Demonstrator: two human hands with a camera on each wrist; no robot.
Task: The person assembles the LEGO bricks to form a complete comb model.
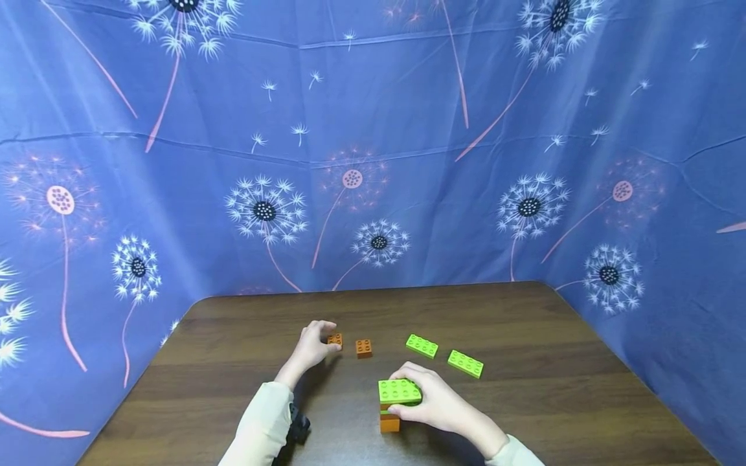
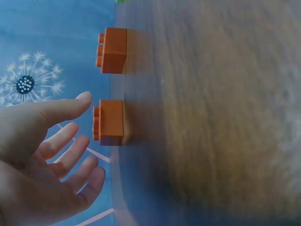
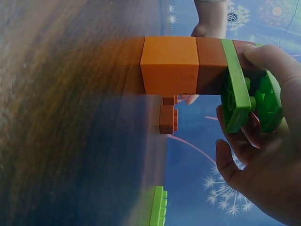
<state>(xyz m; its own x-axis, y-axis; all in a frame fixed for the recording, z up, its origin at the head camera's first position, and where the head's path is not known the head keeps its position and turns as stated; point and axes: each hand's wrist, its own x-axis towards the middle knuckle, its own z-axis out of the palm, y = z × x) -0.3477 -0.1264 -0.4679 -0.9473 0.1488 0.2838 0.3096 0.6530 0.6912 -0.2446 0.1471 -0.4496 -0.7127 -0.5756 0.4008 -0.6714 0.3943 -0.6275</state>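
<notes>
R hand (image 1: 434,401) closed around upper part of a short brick stack (image 1: 387,407), thumb on upper brown brick (image 3: 239,51), fingers round the far side. Stack stands upright, approx midway betw. the table's L & R edges, toward the near side (near edge out of view). Order from base: orange block (image 3: 169,66), brown brick (image 3: 211,66), green plate (image 3: 237,77), that upper brown one, then top green plate (image 1: 397,391); both plates overhang to R. Looks like hard moulded plastic: prob. light, stiff, a bit slick, not fragile, though joints could pop apart if twisted or if the overhang gets pressed. Best hold imo: flat brick sides, low on the stack, rather than plate ends. L hand (image 1: 311,346) wide, thumb & fingers apart, holding nothing, right by the L orange brick (image 1: 335,340); L-wrist view shows thumb just short of its studs. 2nd orange brick (image 1: 364,348) just to the R of it, apart; both L of centre, approx halfway to the far edge. Small & boxy, so an easy pinch on opposite sides. Two loose green plates, L one (image 1: 422,345) & R one (image 1: 465,364), lie flat toward the R edge, apart; thin, so grip long sides. Table (image 1: 553,362) dark wood-grain, smooth-looking, far corners rounded. Beyond: blue cloth (image 1: 408,97) w/ dandelion print, hung behind & at both sides, few creases.
</notes>
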